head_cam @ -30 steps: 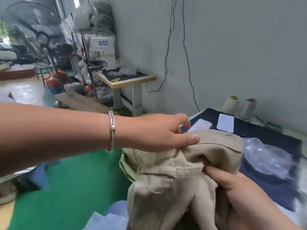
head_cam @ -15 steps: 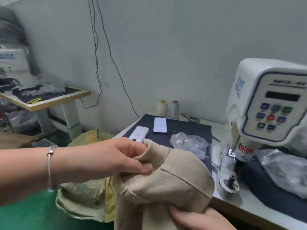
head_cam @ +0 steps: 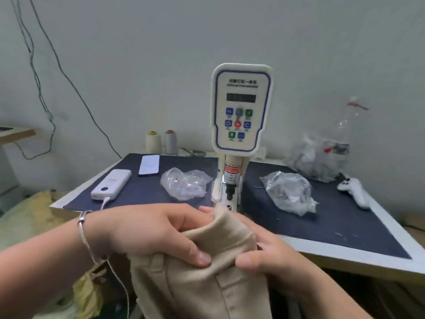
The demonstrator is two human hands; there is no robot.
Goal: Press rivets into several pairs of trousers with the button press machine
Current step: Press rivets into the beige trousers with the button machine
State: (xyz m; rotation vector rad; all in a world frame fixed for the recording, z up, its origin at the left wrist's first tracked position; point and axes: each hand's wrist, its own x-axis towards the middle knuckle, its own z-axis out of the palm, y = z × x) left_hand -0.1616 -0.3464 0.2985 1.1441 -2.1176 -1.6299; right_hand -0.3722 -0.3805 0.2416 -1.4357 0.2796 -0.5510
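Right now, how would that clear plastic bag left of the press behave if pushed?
Probably light: the clear plastic bag is thin, crumpled film. It would likely crumple and slide on the dark mat, not roll. Contents unclear.

One button press machine (head_cam: pixel 241 111), one pair of beige trousers (head_cam: pixel 202 284), two thread cones (head_cam: pixel 153 142), three plastic bags (head_cam: pixel 184 184), one phone (head_cam: pixel 149 164), one power bank (head_cam: pixel 112 184).

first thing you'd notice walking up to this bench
The white button press machine stands upright at the middle of the table, its panel of coloured buttons facing the camera. Right in front of it, the left hand and right hand both hold a bunched fold of beige trousers up toward the press head. Crumpled clear plastic bags lie on either side of the machine.
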